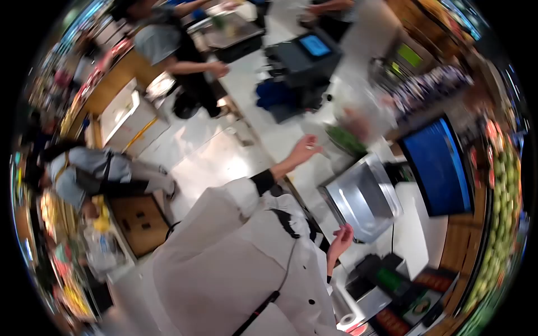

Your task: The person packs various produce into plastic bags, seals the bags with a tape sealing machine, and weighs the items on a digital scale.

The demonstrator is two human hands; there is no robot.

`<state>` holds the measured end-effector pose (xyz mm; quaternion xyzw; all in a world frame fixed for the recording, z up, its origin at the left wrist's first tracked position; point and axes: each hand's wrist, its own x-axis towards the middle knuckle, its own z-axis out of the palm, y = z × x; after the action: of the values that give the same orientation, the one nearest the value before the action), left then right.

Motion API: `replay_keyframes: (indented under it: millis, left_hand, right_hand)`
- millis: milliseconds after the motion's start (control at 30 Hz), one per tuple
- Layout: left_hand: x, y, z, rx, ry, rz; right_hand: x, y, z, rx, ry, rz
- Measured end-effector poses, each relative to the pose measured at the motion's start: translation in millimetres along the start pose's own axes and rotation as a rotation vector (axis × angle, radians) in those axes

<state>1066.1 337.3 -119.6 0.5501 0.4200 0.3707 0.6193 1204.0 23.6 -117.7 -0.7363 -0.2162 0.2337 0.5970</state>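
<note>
My left hand [305, 150] is stretched forward over the counter edge, slightly blurred, with thumb and fingers apart. A small pale spot shows at its fingers. Just beyond it sits a clear plastic bag with green vegetables [346, 140]. My right hand [341, 241] is held near the front edge of a shiny metal weighing tray [361, 196], fingers loosely bent and nothing seen in them. The tray has nothing on it. My white coat sleeves and dark cuffs reach up from below.
A blue-screen monitor [437, 165] stands beyond the tray. A label-printer-like dark device [386, 277] is at lower right. Another scale with a lit screen [302, 53] is further up the counter. A person's sleeve [417, 92] reaches towards the bag. Co-workers [179, 61] stand at left.
</note>
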Motion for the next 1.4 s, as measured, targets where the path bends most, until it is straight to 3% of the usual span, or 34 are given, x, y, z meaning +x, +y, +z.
replay_keyframes:
  millis: [100,200,333,433,467,500,567,633,700,733,800,833,867,933,967,1000,1033,1067,1133,1300,1400]
  left_hand:
    - [13.4,-28.9,-1.2,0.111,0.047,0.056]
    - [-2.6,-11.6,-22.5,0.138,-0.004,-0.026]
    - [-27.8,-32.7,-64.3,0.165,-0.016,-0.092]
    - [-43.5,-51.9,-93.7,0.221,0.003,-0.161]
    - [-48.3,-48.5,-102.4,0.223,0.046,-0.164]
    - [-55.4,-41.3,-108.6,0.190,0.066,-0.194]
    - [-57.9,-25.1,-122.1,0.151,0.104,-0.228]
    - [-59.5,-15.2,-129.4,0.113,0.117,-0.241]
    - [-49.7,-24.8,-132.5,0.102,0.135,-0.238]
    - [-43.7,-29.7,-131.8,0.101,0.130,-0.218]
    - [-33.7,-32.6,-133.3,0.140,0.104,-0.167]
    - [-27.4,-41.9,-133.6,0.169,0.076,-0.174]
    - [-18.3,-54.8,-126.2,0.154,0.090,-0.116]
    - [-4.5,-47.2,-117.2,0.035,-0.009,-0.178]
    - [2.7,-44.4,-114.7,0.113,-0.078,-0.114]
    - [11.9,-49.0,-104.6,0.212,-0.074,-0.063]
    - [20.8,-36.2,-100.3,0.269,-0.132,-0.103]
    - [39.2,-38.1,-75.4,0.357,-0.232,-0.026]
    - [44.8,-41.0,-67.2,0.466,-0.255,0.016]
    - [62.7,-18.7,-32.3,0.610,-0.429,0.404]
    - [71.1,-40.0,-10.1,0.656,-0.694,0.283]
  right_hand:
    - [36.8,-9.9,19.1,-0.100,-0.122,-0.142]
    - [75.9,-40.8,52.5,-0.236,-0.226,-0.232]
    - [159.3,-23.0,100.4,-0.329,-0.274,-0.346]
    - [211.7,-30.7,158.3,-0.424,-0.164,-0.224]
    - [243.2,-13.4,166.3,-0.597,-0.114,-0.256]
    - [272.6,9.4,174.9,-0.521,-0.155,-0.323]
    - [278.9,-1.5,201.4,-0.570,-0.139,-0.196]
    - [311.3,29.4,208.7,-0.618,-0.098,-0.206]
    - [337.0,58.8,203.7,-0.392,0.104,-0.150]
    - [342.3,62.2,199.0,-0.370,0.017,0.002]
    - [309.8,42.6,193.6,0.018,-0.207,0.179]
    - [303.0,48.9,178.7,0.028,-0.494,-0.103]
    - [304.9,77.9,162.0,-0.233,-0.464,-0.118]
    - [255.7,11.4,183.4,-0.069,-0.134,0.057]
    - [233.2,-13.6,185.2,-0.121,-0.144,0.053]
    - [236.4,6.4,170.4,-0.404,-0.110,-0.113]
    - [207.2,-17.7,183.8,-0.381,0.008,-0.315]
    - [188.6,-35.1,164.3,-0.389,0.035,-0.210]
    - [165.9,-18.5,165.6,-0.386,-0.109,-0.253]
    - [94.5,-90.2,187.2,-0.278,-0.307,-0.180]
    - [81.4,-85.4,193.6,-0.234,-0.316,-0.122]
